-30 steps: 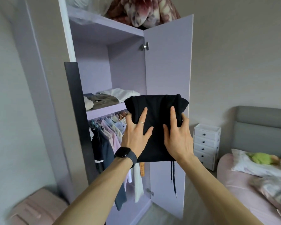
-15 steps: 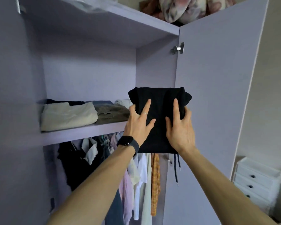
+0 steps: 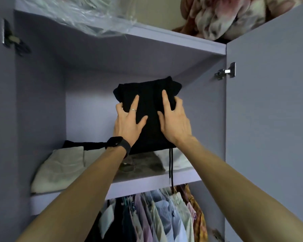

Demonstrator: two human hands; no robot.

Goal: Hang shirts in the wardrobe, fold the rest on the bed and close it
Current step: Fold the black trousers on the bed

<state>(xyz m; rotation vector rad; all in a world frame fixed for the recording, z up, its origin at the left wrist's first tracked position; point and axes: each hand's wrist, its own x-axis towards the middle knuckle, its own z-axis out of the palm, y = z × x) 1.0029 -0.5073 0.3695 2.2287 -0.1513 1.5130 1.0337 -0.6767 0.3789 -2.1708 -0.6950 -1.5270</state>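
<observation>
Left hand (image 3: 128, 123) and right hand (image 3: 176, 124) grip the folded black garment (image 3: 150, 103) by its sides, fingers (image 3: 136, 103) spread on top; soft and floppy, it likely needs support underneath.

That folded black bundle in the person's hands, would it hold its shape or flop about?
Probably floppy: the folded black garment is soft cloth, and both the left hand and right hand grip its sides to keep it flat. Its drawstring hangs loose and might snag the shelf edge.
</observation>
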